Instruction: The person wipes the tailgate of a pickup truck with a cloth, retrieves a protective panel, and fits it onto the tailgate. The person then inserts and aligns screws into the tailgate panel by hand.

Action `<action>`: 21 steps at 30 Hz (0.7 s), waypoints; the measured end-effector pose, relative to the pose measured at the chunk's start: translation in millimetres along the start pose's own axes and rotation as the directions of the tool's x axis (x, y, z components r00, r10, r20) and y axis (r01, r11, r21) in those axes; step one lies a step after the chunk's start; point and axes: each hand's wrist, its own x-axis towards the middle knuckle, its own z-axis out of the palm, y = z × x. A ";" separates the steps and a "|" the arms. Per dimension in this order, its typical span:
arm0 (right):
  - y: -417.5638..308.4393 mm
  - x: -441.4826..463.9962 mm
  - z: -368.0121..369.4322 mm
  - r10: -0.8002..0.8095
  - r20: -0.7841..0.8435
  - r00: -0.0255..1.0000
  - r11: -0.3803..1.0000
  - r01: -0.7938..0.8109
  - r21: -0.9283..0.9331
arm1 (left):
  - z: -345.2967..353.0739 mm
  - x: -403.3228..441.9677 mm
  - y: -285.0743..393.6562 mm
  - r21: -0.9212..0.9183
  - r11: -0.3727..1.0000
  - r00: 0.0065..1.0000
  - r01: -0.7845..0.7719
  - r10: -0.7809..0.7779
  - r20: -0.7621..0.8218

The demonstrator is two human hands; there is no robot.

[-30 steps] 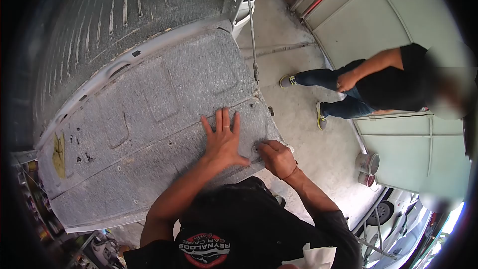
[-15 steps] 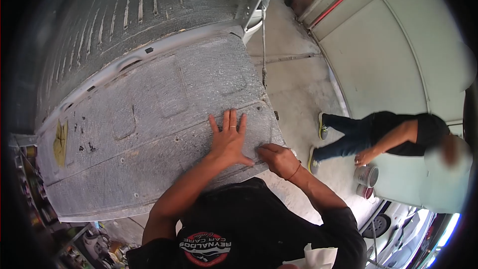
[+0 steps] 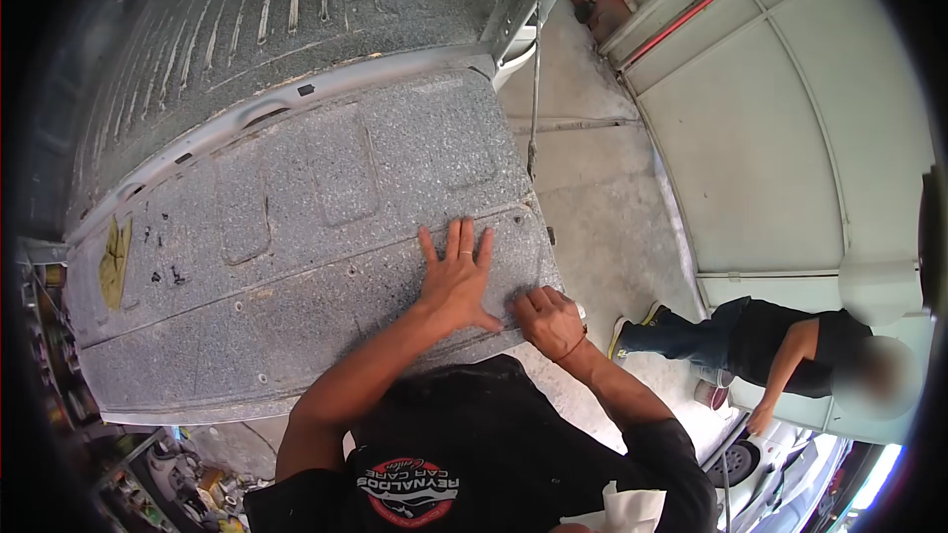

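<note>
Left hand (image 3: 456, 281) lies palm down with fingers and thumb spread wide on the grey tailgate (image 3: 217, 360), which extends level between the truck bed (image 3: 212, 39) and the wearer's body. Right hand (image 3: 549, 323) is positioned at the tailgate's near right corner, fingers curled inward and their tips hidden; whether it grips anything cannot be told. A yellow piece (image 3: 116, 265) lies at the tailgate's far left end, well apart from both hands.
</note>
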 end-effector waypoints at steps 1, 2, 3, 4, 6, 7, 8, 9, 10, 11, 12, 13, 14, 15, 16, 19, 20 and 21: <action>0.8 0.3 0.5 0.000 0.000 1.000 1.000 0.000 -0.001 | 0.0 0.3 0.2 0.000 1.000 1.000 -0.001 0.001 -0.001; 2.3 0.6 2.1 0.010 0.021 1.000 0.999 -0.009 -0.037 | 0.3 0.4 0.3 0.003 1.000 1.000 -0.001 0.001 0.001; 3.5 0.7 4.2 0.021 0.041 0.999 0.997 -0.018 -0.071 | 0.6 0.3 0.4 0.007 1.000 1.000 -0.001 0.001 0.004; 4.8 1.3 7.4 0.021 0.040 0.999 0.997 -0.018 -0.072 | 1.0 0.2 0.1 0.008 1.000 1.000 -0.002 0.002 0.003; 7.0 4.4 10.6 0.024 0.011 1.000 0.998 -0.023 -0.065 | 1.0 0.3 0.1 0.011 1.000 1.000 -0.002 0.002 0.006; 9.1 5.2 8.7 0.021 0.014 1.000 0.997 -0.020 -0.069 | 0.7 0.4 0.6 0.007 1.000 1.000 -0.002 0.002 0.003; 9.7 8.0 2.5 0.015 0.040 0.999 0.999 -0.013 -0.046 | -0.3 0.0 1.1 0.001 1.000 1.000 0.000 -0.001 0.006; 9.2 10.3 -4.5 0.010 0.064 0.998 1.000 -0.008 -0.024 | -1.1 -0.6 1.5 -0.003 1.000 1.000 0.002 -0.002 0.009; 8.4 10.9 -15.0 0.008 0.068 0.998 1.000 -0.006 -0.028 | -2.1 -0.7 1.6 -0.008 1.000 1.000 0.001 -0.001 0.006; 5.3 14.4 -31.4 0.066 0.106 0.992 0.998 -0.065 -0.020 | -2.6 -0.8 1.8 -0.020 1.000 1.000 0.004 -0.004 0.005; 3.7 17.0 -39.3 0.124 0.143 0.982 0.992 -0.123 -0.012 | -2.7 -1.0 1.3 -0.029 1.000 1.000 0.009 -0.008 0.006; 4.3 16.8 -36.7 0.121 0.146 0.982 0.993 -0.121 -0.013 | -1.7 -1.1 0.1 -0.032 0.999 1.000 0.011 -0.010 0.006; 5.8 14.8 -31.6 0.041 0.110 0.993 0.999 -0.044 0.028 | -0.4 -0.9 -0.8 -0.023 1.000 1.000 0.005 -0.005 0.008; 7.8 12.1 -27.3 -0.037 0.071 0.997 0.998 0.032 0.063 | 0.4 -0.6 -0.8 -0.014 1.000 1.000 -0.003 0.003 0.010; 10.6 9.7 -22.7 -0.035 0.071 0.997 0.998 0.031 0.057 | 0.7 -0.5 -0.7 -0.016 1.000 1.000 -0.008 0.008 0.006; 16.5 12.4 -14.0 -0.188 0.129 0.974 0.982 0.189 -0.002 | -0.7 -0.8 -2.9 -0.015 1.000 1.000 -0.003 0.003 0.011; 16.2 15.6 -13.7 -0.205 0.167 0.964 0.977 0.211 -0.019 | 0.2 -1.3 -3.2 -0.021 1.000 1.000 -0.010 0.010 -0.002; 14.9 16.8 -13.7 -0.218 0.206 0.954 0.973 0.229 -0.035 | 1.2 -2.2 -2.8 -0.028 0.999 1.000 -0.020 0.019 -0.012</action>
